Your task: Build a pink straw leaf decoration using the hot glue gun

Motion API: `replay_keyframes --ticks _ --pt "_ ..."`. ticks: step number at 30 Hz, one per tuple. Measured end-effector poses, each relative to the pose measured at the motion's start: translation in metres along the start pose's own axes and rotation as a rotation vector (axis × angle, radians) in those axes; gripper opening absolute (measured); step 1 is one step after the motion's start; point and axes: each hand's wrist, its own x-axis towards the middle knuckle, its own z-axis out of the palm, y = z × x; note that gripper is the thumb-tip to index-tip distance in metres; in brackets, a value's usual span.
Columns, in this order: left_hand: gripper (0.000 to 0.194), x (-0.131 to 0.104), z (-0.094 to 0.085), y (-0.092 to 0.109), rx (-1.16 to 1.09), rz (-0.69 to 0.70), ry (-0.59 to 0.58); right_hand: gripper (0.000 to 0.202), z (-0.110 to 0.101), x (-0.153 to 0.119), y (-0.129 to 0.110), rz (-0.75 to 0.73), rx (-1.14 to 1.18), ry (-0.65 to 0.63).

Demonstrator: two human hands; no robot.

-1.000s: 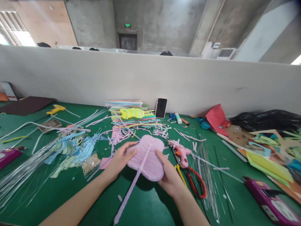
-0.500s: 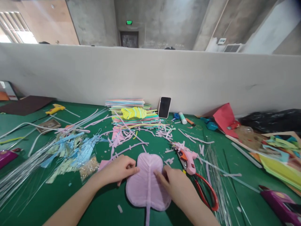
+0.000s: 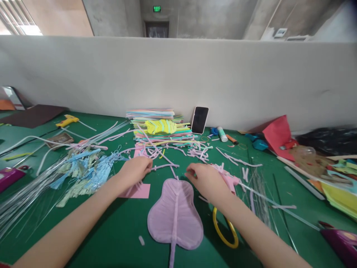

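Observation:
A flat lilac leaf-shaped piece point(image 3: 185, 219) with a central rib and a stem lies on the green table in front of me. My left hand point(image 3: 136, 169) is up and left of it, fingers curled, over the lilac pipe cleaners. One knobbly pipe cleaner point(image 3: 166, 166) runs out beside its fingertips; what is between the fingers is hidden. Just above the leaf piece's right side, my right hand point(image 3: 205, 180) hovers with loosely bent fingers and no visible object. A pink glue gun point(image 3: 231, 181) is partly covered by that hand. Below my wrist shows a yellow loop handle point(image 3: 235, 241).
Pipe cleaner bundles point(image 3: 150, 113) and a yellow fuzzy piece point(image 3: 160, 127) lie near the partition beside a phone point(image 3: 200, 120). Blue tassels point(image 3: 97, 176) and clear strands point(image 3: 33, 197) are left. A pink card point(image 3: 142, 191) lies by my left forearm. Purple tools point(image 3: 338, 242) sit at right.
Both hands have let go of the leaf piece and moved up and away from it, the left toward the pipe cleaners, the right toward the glue gun. The view has tilted down.

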Motion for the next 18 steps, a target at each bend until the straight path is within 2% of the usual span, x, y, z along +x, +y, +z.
replay_keyframes --ticks 3,6,10,18 --pt "0.012 -0.007 -0.008 0.004 -0.023 0.048 0.013 0.022 0.003 0.021 -0.004 -0.067 0.070 0.018" --pt "0.013 -0.012 -0.013 0.006 -0.068 0.082 0.015 0.019 0.006 0.029 -0.007 -0.117 0.147 -0.036" --pt "0.014 -0.012 -0.016 0.005 -0.142 0.093 0.041 0.011 0.006 0.024 -0.008 -0.164 0.262 -0.147" --pt "0.026 -0.010 -0.007 0.011 -0.341 0.064 -0.005 0.017 0.012 0.016 -0.007 -0.107 0.346 -0.156"
